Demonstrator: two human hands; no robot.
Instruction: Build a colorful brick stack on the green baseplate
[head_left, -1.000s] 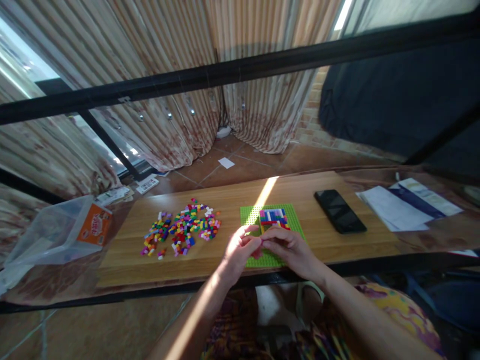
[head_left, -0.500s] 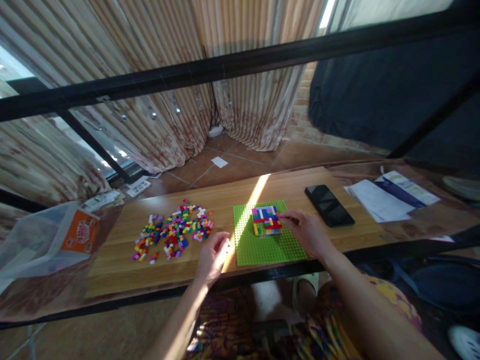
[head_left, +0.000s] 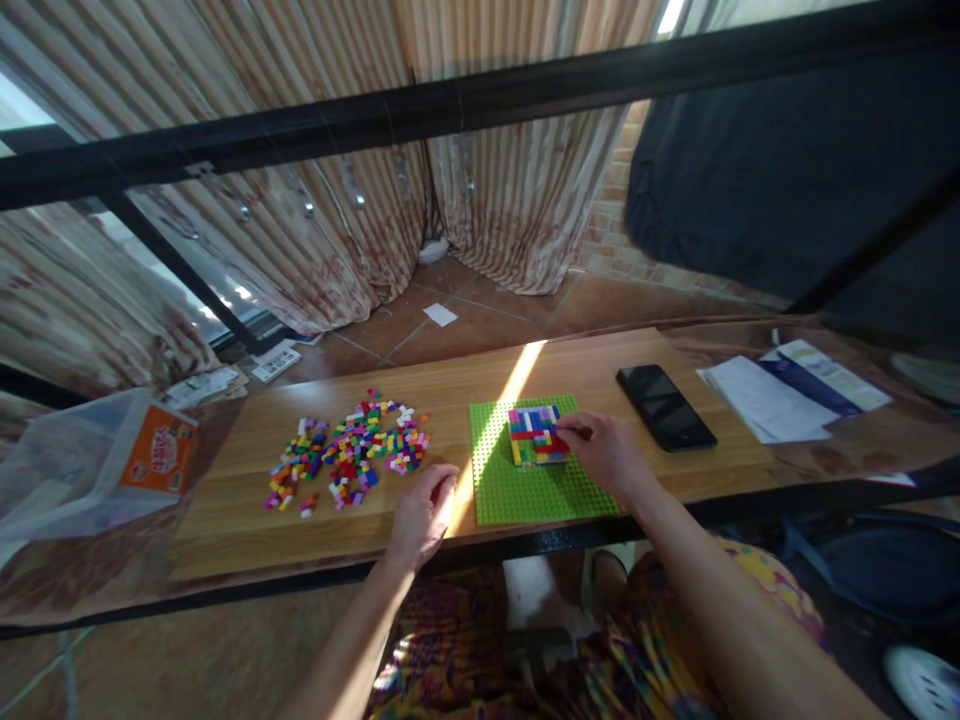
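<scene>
A square build of many-coloured toy bricks (head_left: 534,438) stands on the green baseplate (head_left: 510,500). My right hand (head_left: 604,450) reaches over the build's right side, thumb and fingers pinched together at its top edge. Anything small between those fingertips is hidden. My left hand (head_left: 424,510) rests on the table just left of the baseplate, its fingers curled in and pressed together. I cannot make out whether it holds a piece. Further left, a loose pile of small bricks (head_left: 367,440) in many colours is spread over the wooden board (head_left: 247,545).
A black phone (head_left: 666,408) lies right of the baseplate, with papers (head_left: 772,398) beyond it. A clear plastic box (head_left: 82,470) with an orange label stands at the far left. A dark metal rail (head_left: 525,545) runs along the front edge.
My right hand has shifted slightly left, further over the build's top. My left hand's fingers look more closed. The whole view has tilted a little.
</scene>
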